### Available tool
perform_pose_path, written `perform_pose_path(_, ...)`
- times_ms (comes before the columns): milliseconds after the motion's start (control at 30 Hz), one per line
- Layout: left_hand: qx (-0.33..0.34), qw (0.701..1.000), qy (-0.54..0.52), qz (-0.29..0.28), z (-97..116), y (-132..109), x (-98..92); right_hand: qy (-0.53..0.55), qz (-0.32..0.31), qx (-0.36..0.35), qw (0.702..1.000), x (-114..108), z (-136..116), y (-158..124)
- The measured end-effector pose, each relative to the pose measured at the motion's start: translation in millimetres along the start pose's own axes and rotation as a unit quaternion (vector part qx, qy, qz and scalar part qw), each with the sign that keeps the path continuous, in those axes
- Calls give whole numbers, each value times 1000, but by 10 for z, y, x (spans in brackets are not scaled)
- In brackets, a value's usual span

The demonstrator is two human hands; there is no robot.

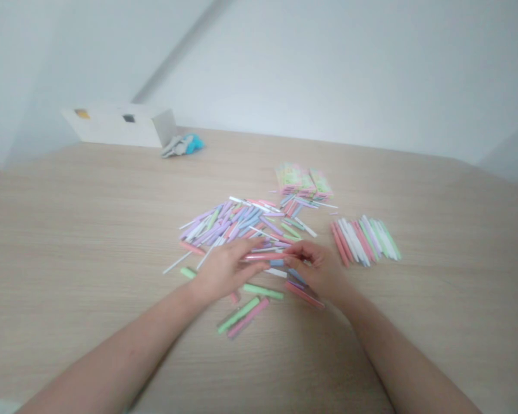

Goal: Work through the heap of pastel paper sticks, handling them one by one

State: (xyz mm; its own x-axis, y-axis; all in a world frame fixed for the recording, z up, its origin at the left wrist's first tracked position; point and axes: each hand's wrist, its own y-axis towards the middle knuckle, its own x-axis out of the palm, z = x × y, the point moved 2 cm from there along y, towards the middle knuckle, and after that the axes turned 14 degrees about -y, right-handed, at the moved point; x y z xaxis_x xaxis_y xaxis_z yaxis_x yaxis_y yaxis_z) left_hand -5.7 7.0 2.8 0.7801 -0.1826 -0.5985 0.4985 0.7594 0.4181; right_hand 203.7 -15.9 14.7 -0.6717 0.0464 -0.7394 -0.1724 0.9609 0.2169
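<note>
**A pink stick point(263, 257) caught between two hands**

On the far side of the bench point(82, 241), to the left, sits a white box point(121, 126), with a grey and blue cloth point(183, 145) by its corner. Close to the person, the left grip point(224, 270) comes in with its fingers together, lying over one end of the pink stick. It may be clamped there, but I cannot tell. Just past it lies a big, messy pile of pastel sticks point(228, 227). The stick sits at the near edge of that pile. The right grip point(315, 267) pinches the other end, so the stick seems to be held apart from the mess. Further back is a stack of bundled sticks point(304, 181). On the right, a neat row of sticks point(365, 241) lies side by side, which looks done on purpose.
</note>
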Motion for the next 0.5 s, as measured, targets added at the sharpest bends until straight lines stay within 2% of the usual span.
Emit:
perform_pose_path(100,-42,997,-38,50,-25,48,-49,-6,56,9,998,-84,41,20)
perform_pose_path(200,-110,988,-81,69,-96,74,-42,-12,89,4,996,-152,68,25)
perform_pose_path(333,-163,971,-152,86,-196,66,8,-23,81,6,996,-148,90,23)
perform_pose_path(500,-182,949,-224,127,-236,62,28,16,44,31,998,-64,98,39)
